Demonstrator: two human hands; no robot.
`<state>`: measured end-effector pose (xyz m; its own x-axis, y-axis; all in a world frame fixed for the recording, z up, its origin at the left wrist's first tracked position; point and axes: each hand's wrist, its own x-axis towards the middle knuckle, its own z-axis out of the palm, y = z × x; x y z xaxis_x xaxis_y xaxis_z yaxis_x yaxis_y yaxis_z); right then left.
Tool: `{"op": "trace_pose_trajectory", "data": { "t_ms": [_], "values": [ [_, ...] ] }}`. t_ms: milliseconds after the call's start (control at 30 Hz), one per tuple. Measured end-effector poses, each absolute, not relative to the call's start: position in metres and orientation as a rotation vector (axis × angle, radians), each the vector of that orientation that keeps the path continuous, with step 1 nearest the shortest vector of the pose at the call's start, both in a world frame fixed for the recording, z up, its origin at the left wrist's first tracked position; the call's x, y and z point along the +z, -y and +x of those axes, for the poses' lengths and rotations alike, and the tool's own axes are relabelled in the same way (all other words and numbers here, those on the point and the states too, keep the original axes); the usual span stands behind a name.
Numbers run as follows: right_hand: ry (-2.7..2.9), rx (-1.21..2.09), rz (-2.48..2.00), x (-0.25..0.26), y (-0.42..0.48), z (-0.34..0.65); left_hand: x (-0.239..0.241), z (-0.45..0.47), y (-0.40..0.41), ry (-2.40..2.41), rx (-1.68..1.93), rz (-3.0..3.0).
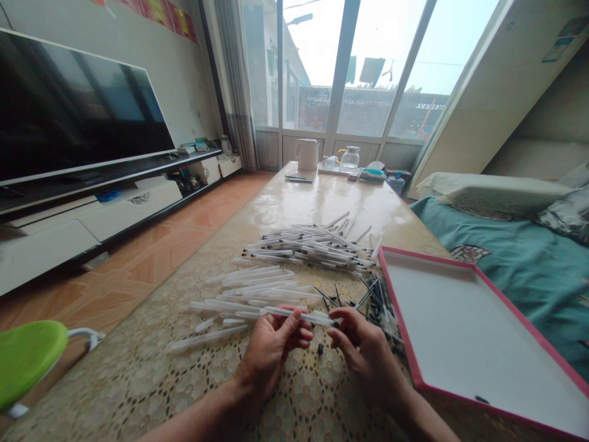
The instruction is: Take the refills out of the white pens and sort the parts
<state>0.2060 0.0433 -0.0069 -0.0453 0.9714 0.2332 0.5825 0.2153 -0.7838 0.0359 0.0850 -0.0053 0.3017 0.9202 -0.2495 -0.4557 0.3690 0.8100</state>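
Observation:
My left hand (276,344) is closed around a white translucent pen (317,318), held roughly level above the table. At the pen's right end, beside its dark tip, my right hand (361,341) has thumb and forefinger closed about the black end piece. A small black cap (320,349) lies on the tabletop between my hands. Behind my left hand spreads a loose row of clear empty barrels (257,285). Dark refills and black parts (372,298) are heaped just beyond my right hand. Farther back lies a pile of pens with black ends (313,245).
A shallow white box lid with a pink rim (426,253) stands at the right, a small black piece (481,399) inside. At the table's far end are a kettle (307,155), a glass jug (350,158) and a tissue pack (372,172). A green stool (32,356) is at left.

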Motion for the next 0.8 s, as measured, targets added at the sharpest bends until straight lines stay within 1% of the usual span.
{"op": "trace_pose_trajectory", "data": {
  "t_ms": [200,367,500,667,800],
  "values": [
    [1.757,0.614,-1.439,-0.0076,-0.0423,0.2057,-0.0034,0.0359,-0.0847,-0.814,1.011,0.681],
    [1.68,0.701,-1.457,-0.0082,-0.042,0.2053,-0.0028,0.0359,-0.084,-0.822,1.008,0.678],
    [1.73,0.652,-1.444,-0.0063,-0.0424,0.2057,-0.0029,0.036,-0.0838,-0.816,1.001,0.675],
    [1.605,0.844,-1.422,-0.006,-0.0418,0.2041,-0.0025,0.0364,-0.0841,-0.817,1.013,0.681],
    [1.674,0.749,-1.437,-0.0048,-0.0418,0.2045,-0.005,0.0364,-0.0849,-0.81,1.008,0.697]
  ]
}}
